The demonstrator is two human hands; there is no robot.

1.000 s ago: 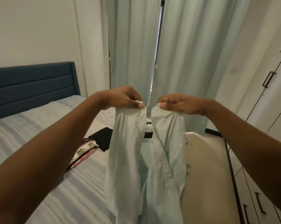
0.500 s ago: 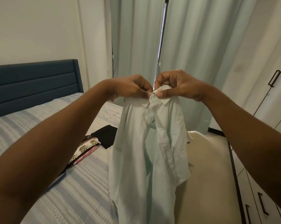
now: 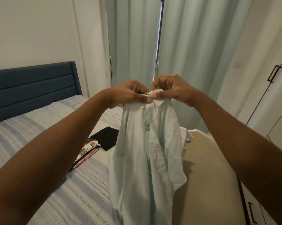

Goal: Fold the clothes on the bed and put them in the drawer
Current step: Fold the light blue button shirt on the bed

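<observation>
Head view. The left hand and right hand are raised close together, thumbs almost touching. Each of the hands pinches the collar of the pale mint shirt. The shirt hangs vertically in the air over the near edge of the bed. A black folded garment lies on the bed behind the shirt, just beside a patterned folded stack. A drawer front with a dark handle is at lower right.

The shirt below the fingers is pale mint. The curtains beyond them are pale green. To their left are a navy headboard, a blue-grey-and-white striped, zigzagged bedspread, a black cloth and an elephant print.
</observation>
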